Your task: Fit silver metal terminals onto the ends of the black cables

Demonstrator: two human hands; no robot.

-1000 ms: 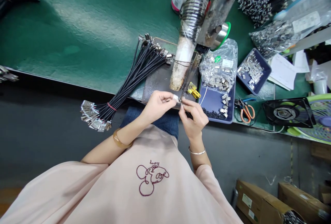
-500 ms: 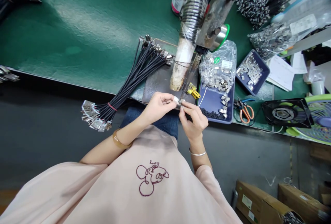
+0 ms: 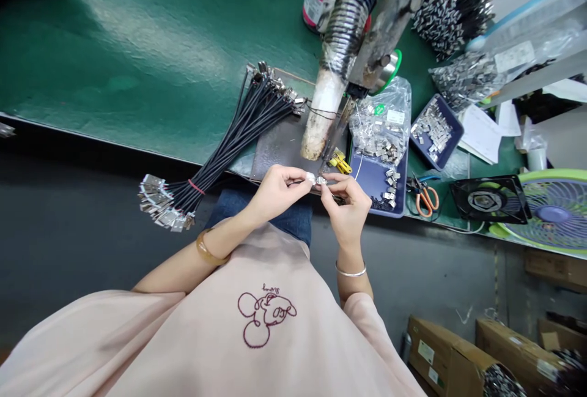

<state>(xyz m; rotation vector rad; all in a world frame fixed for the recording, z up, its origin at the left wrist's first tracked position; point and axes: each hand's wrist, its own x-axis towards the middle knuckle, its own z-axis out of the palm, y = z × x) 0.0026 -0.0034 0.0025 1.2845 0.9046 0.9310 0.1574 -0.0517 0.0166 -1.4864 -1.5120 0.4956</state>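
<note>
Left hand (image 3: 274, 192), right hand (image 3: 349, 212), fingertips together on metal shell (image 3: 320, 180).

— What is lying to your left?
— The banded bundle of black cables (image 3: 220, 152) is lying left of my left hand (image 3: 275, 192), on the green table mat (image 3: 137, 48).
— And right?
— The blue plastic tray (image 3: 373, 180) is sitting just right of my right hand (image 3: 348, 210), the orange-handled scissors (image 3: 424, 198) lying right of it.

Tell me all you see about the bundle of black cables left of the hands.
The bundle of black cables holds many thin black leads, tied by a red band near its lower end. Silver metal connectors cap both ends. It lies slanted over the edge of the green table, lower end hanging past it.
</note>
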